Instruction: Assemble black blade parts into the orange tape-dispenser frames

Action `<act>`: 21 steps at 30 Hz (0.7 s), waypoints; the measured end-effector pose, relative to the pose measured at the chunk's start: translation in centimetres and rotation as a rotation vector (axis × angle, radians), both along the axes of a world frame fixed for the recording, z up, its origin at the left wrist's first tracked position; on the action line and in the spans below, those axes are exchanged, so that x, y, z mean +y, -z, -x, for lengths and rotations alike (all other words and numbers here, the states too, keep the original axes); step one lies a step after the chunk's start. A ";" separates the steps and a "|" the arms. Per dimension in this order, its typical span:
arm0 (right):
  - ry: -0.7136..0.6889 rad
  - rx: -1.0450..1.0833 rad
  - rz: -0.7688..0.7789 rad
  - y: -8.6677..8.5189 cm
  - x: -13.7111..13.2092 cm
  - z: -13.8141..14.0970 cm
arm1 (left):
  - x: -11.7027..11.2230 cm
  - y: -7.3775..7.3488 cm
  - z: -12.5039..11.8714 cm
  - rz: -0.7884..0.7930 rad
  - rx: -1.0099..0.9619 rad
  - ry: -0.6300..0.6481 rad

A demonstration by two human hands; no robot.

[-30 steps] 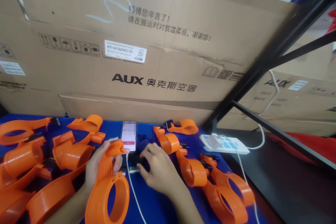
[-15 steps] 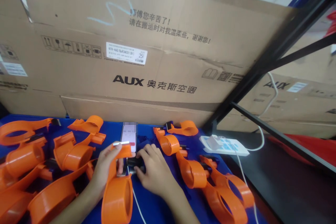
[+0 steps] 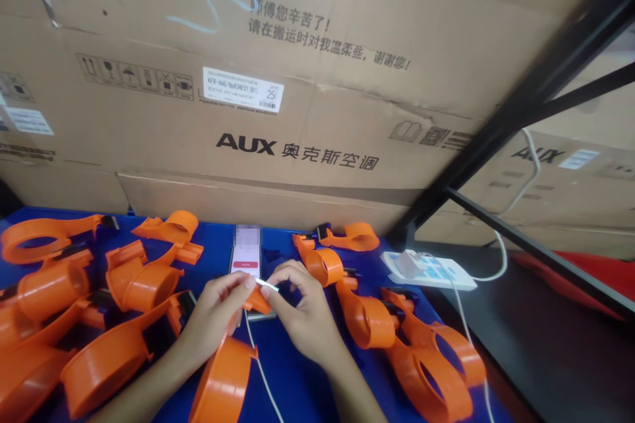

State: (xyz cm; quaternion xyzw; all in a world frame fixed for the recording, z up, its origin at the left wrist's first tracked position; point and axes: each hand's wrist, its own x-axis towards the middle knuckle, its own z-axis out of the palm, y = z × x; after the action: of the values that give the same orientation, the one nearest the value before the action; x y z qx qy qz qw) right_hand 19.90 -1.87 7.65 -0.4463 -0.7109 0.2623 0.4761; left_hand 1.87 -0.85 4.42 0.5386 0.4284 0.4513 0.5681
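Aligning the serrated blade (image 3: 268, 285) with the head of the orange tape dispenser (image 3: 223, 383) seems to be the step in hand; whether the blade is seated cannot be told. For the next move, even pressure along the strip would appear to be called for, with fingertips kept off the teeth.

The dispenser is held low over the blue tabletop (image 3: 302, 396), its ring at seven o'clock from the blade. By the left hand (image 3: 211, 317), reached in from eight o'clock, the head is pinched between thumb and forefinger near the blade's left end; the other fingers are curled and partly hidden. By the right hand (image 3: 302, 310), from five o'clock, the blade's other end is pinched between thumb and bent forefinger, the wrist angled inward. At eleven o'clock, just beyond the blade, a phone (image 3: 247, 258) is laid.
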 end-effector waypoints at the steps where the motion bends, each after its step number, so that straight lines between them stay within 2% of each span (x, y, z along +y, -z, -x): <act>1: 0.014 0.007 0.009 -0.1 -0.1 -0.1 | 0.1 -0.3 0.2 0.004 -0.013 -0.022; 5: 0.118 0.011 0.010 -0.5 0.1 -1.5 | 0.6 -1.1 1.3 0.032 -0.130 -0.136; 8: 0.177 -0.014 -0.049 -0.8 0.6 -2.8 | 0.9 -1.8 2.2 0.065 -0.337 -0.187; 11: -0.013 -0.231 -0.024 -1.1 0.6 -3.4 | 1.0 -2.2 2.6 0.135 -0.563 -0.108; 14: -0.196 -0.500 0.045 -0.8 0.3 -2.7 | 0.9 -1.9 2.3 0.207 -0.646 -0.049; 16: -0.219 -0.622 0.074 -0.3 0.1 -2.1 | 0.8 -1.5 2.1 0.207 -0.637 -0.056; 21: -0.151 -0.764 0.102 0.5 -0.1 -1.3 | 0.6 -0.9 1.6 0.171 -0.561 -0.087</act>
State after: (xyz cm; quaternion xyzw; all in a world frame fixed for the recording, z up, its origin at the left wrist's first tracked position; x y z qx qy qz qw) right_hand 21.18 -1.98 7.11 -0.4814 -0.8537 0.1467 0.1337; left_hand 0.31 -0.23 5.30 0.3244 0.3139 0.5688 0.6876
